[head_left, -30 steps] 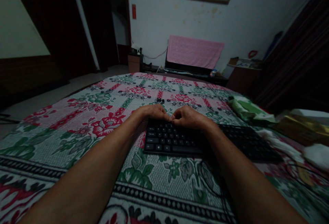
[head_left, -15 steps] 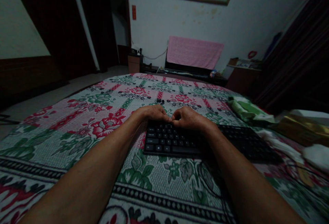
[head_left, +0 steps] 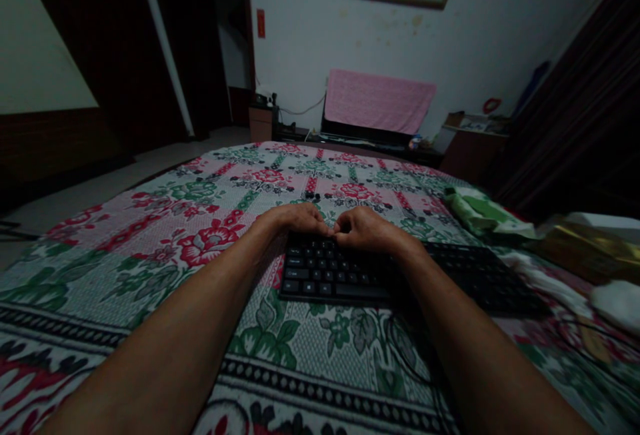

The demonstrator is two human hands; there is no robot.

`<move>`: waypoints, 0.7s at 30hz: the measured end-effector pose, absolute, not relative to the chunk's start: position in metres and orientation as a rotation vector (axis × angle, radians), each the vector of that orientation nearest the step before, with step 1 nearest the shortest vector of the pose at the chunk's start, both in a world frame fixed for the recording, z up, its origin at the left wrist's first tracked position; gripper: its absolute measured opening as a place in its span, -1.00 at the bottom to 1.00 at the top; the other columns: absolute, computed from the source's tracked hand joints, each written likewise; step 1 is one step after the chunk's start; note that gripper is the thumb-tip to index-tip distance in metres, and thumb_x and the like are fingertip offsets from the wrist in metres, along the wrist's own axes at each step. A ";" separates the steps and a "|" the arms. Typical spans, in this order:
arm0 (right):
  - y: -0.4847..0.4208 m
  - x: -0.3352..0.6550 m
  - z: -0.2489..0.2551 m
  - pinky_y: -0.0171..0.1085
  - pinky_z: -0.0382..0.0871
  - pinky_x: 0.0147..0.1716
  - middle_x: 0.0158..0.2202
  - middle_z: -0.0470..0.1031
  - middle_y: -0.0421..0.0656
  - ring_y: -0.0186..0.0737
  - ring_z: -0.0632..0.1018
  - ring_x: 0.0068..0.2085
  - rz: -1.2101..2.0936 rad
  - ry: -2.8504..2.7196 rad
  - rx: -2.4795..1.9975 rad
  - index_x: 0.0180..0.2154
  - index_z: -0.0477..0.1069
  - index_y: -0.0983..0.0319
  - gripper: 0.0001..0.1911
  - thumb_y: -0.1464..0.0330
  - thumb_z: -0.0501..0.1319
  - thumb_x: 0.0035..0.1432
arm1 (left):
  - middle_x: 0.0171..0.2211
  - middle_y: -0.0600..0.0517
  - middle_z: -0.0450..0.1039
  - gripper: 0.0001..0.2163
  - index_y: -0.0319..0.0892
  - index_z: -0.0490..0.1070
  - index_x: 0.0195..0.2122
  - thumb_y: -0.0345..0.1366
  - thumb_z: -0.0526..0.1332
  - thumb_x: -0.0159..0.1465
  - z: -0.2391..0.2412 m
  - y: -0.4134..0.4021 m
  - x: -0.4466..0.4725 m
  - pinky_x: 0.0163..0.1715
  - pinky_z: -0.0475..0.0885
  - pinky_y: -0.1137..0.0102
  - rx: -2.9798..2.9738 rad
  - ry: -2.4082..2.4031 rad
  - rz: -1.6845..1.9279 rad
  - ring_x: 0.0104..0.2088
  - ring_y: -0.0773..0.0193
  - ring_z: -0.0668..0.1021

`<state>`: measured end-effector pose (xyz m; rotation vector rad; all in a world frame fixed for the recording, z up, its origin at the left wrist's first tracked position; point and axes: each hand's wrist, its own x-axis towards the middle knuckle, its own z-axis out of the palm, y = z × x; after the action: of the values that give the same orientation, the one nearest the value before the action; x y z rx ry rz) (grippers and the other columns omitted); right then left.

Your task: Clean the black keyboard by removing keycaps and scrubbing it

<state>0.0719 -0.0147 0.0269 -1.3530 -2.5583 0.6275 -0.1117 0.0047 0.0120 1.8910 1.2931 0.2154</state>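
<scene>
Black rectangular plastic keyboard (head_left: 320, 272) lies flat on the red, green and white flowered cloth (head_left: 200, 242) in front of us, its long axis running from left to right across our view and its space-bar edge facing us. We have both bare hands at its far edge, over the left part of its length, so most of the keyboard lies to the right of our fingertips and on our own side of them. Our left hand (head_left: 303, 218) is by the far left corner; our right hand (head_left: 365, 228) is the nearer of the two to the keyboard's middle, and our right forearm (head_left: 455, 315) crosses above the keys, hiding a band of them short of the right end. Our fingers are curled on both hands, the tips meeting or nearly so at the far row of keys, with a small gap showing between the right thumb and its fingers. We cannot tell whether either hand pinches something small there or only touches the keyboard. On our side of the keyboard a thin black cable (head_left: 400, 348) loops over the cloth, and just past its far right corner lies a soft green and white package (head_left: 485, 212).
</scene>
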 end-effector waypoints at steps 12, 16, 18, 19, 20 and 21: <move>-0.011 0.074 0.023 -0.40 0.17 -0.50 -0.52 0.46 -0.20 -0.39 0.36 -0.51 0.677 -2.551 -1.305 -0.41 0.51 0.31 -0.78 0.35 0.15 -0.08 | -0.70 0.14 0.19 -0.73 -0.23 0.36 -0.61 -0.09 0.25 -0.04 0.018 0.000 -0.107 -0.66 0.08 0.47 1.911 1.329 0.198 -0.66 0.44 0.21; -0.011 0.074 0.023 -0.41 0.17 -0.50 -0.52 0.46 -0.21 -0.39 0.36 -0.50 0.704 -2.539 -1.308 -0.41 0.51 0.32 -0.79 0.35 0.16 -0.08 | -0.70 0.13 0.17 -0.74 -0.22 0.35 -0.62 -0.10 0.24 -0.05 0.019 -0.001 -0.105 -0.65 0.08 0.47 1.932 1.356 0.204 -0.65 0.43 0.20; -0.011 0.074 0.023 -0.41 0.16 -0.51 -0.52 0.46 -0.21 -0.39 0.35 -0.50 0.719 -2.533 -1.304 -0.40 0.51 0.32 -0.78 0.35 0.16 -0.07 | -0.71 0.13 0.15 -0.74 -0.21 0.33 -0.65 -0.11 0.23 -0.04 0.018 0.000 -0.105 -0.65 0.07 0.46 1.947 1.364 0.189 -0.65 0.43 0.19; -0.011 0.074 0.023 -0.41 0.16 -0.51 -0.52 0.45 -0.21 -0.39 0.35 -0.50 0.728 -2.529 -1.304 -0.41 0.51 0.31 -0.78 0.34 0.16 -0.07 | -0.71 0.13 0.14 -0.74 -0.21 0.32 -0.65 -0.11 0.22 -0.03 0.018 0.000 -0.105 -0.65 0.06 0.45 1.958 1.364 0.182 -0.66 0.43 0.18; -0.011 0.075 0.023 -0.41 0.16 -0.51 -0.52 0.45 -0.21 -0.39 0.35 -0.51 0.741 -2.526 -1.300 -0.41 0.51 0.31 -0.78 0.34 0.15 -0.06 | -0.71 0.13 0.14 -0.74 -0.21 0.31 -0.65 -0.12 0.21 -0.02 0.018 0.001 -0.105 -0.65 0.06 0.45 1.969 1.361 0.177 -0.66 0.43 0.18; -0.011 0.075 0.022 -0.41 0.15 -0.52 -0.53 0.45 -0.21 -0.40 0.35 -0.51 0.755 -2.522 -1.294 -0.42 0.50 0.31 -0.79 0.34 0.14 -0.06 | -0.70 0.13 0.14 -0.74 -0.21 0.31 -0.65 -0.12 0.21 -0.02 0.017 0.002 -0.105 -0.65 0.05 0.45 1.975 1.357 0.173 -0.66 0.43 0.18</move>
<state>0.0749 -0.0112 0.0222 -1.2939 -2.5218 0.7547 -0.1052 0.0021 0.0166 1.9755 1.3573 0.1734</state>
